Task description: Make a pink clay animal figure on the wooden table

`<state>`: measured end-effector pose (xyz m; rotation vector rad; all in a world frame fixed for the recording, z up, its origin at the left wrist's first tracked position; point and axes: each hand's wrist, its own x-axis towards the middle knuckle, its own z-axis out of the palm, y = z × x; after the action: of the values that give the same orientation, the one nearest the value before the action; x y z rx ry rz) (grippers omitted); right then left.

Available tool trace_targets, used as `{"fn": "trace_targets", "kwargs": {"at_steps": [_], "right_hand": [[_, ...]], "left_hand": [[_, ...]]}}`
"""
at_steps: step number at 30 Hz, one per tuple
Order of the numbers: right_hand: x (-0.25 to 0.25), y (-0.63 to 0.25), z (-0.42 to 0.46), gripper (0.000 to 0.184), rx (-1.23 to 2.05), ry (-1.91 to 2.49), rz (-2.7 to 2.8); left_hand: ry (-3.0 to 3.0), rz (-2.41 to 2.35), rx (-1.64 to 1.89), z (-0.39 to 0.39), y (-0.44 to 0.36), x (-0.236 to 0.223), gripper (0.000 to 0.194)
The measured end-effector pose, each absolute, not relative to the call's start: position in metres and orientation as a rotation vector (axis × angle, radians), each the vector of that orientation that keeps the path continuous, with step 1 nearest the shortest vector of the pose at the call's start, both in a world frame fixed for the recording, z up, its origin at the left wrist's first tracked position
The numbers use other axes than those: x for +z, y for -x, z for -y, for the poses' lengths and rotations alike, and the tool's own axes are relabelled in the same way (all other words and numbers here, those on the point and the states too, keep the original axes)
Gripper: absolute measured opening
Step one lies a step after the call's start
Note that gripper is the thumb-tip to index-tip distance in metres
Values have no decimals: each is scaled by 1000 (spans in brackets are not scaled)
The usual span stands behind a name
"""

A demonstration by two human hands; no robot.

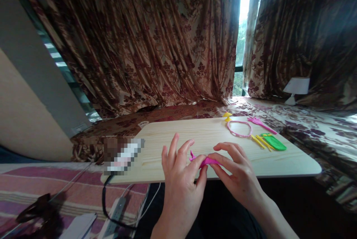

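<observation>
Between both hands, just above the near edge of the table [173,131], is a bright pink piece of modelling clay [206,161], long and thin, with a small curled tip at its left end. My left hand [181,172] pinches its middle between thumb and index finger, the other fingers spread upward. On the right part of the same piece, my right hand [237,168] closes its thumb and index finger, almost touching the left fingertips. The fingers hide some of the clay.
Toward the table's right lie a pink twisted ring [240,129], a yellow piece [227,116], a pink hand-shaped piece [262,124], yellow sticks [258,141] and a flat green piece [275,142]. A blurred-out object [125,157] with a black cable lies at the left.
</observation>
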<state>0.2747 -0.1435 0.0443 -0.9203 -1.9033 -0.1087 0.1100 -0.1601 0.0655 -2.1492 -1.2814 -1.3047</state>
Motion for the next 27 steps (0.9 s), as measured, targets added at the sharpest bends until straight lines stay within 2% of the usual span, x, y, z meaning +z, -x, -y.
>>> {"fn": "trace_targets", "kwargs": {"at_steps": [7,12,15,21,27], "right_hand": [[41,-279,142,34,-91,918,1851],[43,-285,142,21,-111,943,1841],[43,-283,143,20,-102,940,1833],[38,-285,140,34,-117,952,1840],[38,-286,138,18,-132,996,1808]], "left_hand": [[2108,1284,-1326,158,-110,62,15],[2119,1299,-1319,158,-109,62,15],[2117,1301,-1329,158,-109,62,14],[2086,1308,-1341,157,-107,59,15],[2093,1294,-1377,157,-109,59,15]]}}
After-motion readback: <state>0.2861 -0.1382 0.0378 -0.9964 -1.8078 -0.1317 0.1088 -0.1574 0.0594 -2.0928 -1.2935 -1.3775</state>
